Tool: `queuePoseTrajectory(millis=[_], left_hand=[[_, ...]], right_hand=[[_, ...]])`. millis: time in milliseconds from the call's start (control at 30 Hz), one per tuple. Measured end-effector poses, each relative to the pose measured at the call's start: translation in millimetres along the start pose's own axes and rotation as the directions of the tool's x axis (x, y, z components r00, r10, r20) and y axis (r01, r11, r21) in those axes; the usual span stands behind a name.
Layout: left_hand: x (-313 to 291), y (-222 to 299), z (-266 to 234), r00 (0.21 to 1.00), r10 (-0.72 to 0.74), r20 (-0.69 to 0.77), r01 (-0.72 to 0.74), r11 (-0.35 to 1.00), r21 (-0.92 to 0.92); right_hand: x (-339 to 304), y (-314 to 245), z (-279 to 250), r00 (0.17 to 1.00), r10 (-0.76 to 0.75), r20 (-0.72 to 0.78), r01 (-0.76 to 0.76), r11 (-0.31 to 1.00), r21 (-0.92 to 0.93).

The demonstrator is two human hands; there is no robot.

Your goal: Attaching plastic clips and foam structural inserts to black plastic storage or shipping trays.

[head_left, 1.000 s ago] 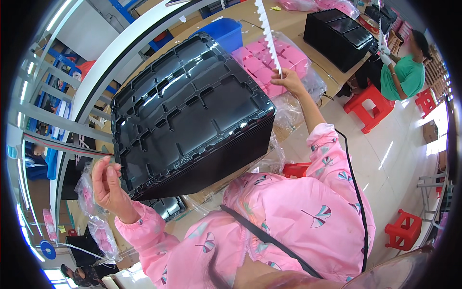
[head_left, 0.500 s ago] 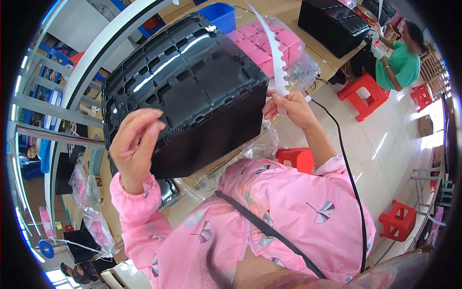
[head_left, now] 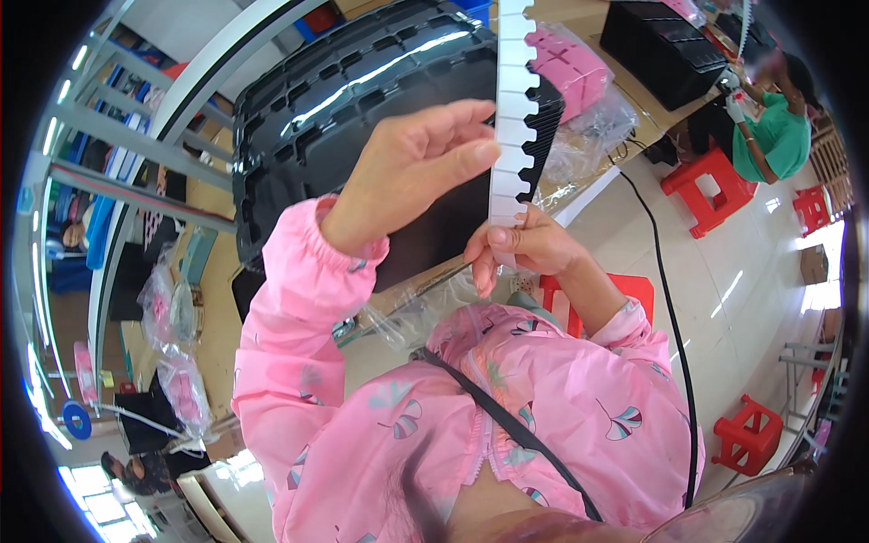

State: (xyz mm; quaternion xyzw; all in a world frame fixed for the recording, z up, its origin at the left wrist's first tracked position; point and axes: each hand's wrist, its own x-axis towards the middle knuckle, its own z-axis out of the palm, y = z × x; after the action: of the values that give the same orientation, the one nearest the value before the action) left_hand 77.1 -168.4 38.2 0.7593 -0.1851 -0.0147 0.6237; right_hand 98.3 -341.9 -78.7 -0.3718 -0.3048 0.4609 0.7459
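Observation:
A long white strip (head_left: 513, 109) with a notched right edge stands upright in front of me, and its top runs out of the picture. My right hand (head_left: 529, 242) is closed on the strip's lower end between thumb and fingers. My left hand (head_left: 412, 172) has its fingers stretched out and its thumb apart. Its fingertips are at the strip's left edge; whether they touch it is unclear. Behind both hands is a large stack of glossy black moulded plastic trays (head_left: 362, 90), partly hidden by my left hand and the strip.
Pink bagged pieces (head_left: 572, 72) lie right of the black stack, beside crumpled clear plastic (head_left: 597, 127). A black cable (head_left: 654, 226) hangs on my right. Red stools (head_left: 709, 192) stand on the floor. A co-worker in green (head_left: 777, 136) works by another black stack (head_left: 665, 54).
My left hand has moved right from the black stack to the strip. My right hand, still holding the strip, has come lower and nearer, and the strip now stands straighter.

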Motion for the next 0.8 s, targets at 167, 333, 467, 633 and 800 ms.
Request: queuePoseTrajectory(millis=[167, 333, 467, 633, 800], left_hand=[[11, 8, -9, 0.999, -0.034, -0.013, 0.035, 0.997, 0.072], [15, 10, -11, 0.991, -0.128, -0.047, 0.133, 0.983, 0.123], [27, 10, -17, 0.957, 0.068, -0.282, -0.008, 0.978, 0.208], [46, 7, -31, 0.913, 0.056, -0.404, 0.053, 0.966, 0.254], [53, 5, -35, 0.893, 0.062, -0.446, 0.048, 0.972, 0.230]], right_hand=[[19, -2, 8, 0.980, 0.100, 0.170, -0.115, 0.990, 0.085], [30, -19, -5, 0.957, 0.118, 0.266, -0.144, 0.986, 0.081], [26, -49, -10, 0.991, -0.123, -0.050, 0.096, 0.924, -0.370], [26, -66, -13, 0.823, -0.509, -0.254, 0.200, 0.678, -0.707], [30, -78, -10, 0.708, -0.696, -0.124, 0.163, 0.331, -0.929]])
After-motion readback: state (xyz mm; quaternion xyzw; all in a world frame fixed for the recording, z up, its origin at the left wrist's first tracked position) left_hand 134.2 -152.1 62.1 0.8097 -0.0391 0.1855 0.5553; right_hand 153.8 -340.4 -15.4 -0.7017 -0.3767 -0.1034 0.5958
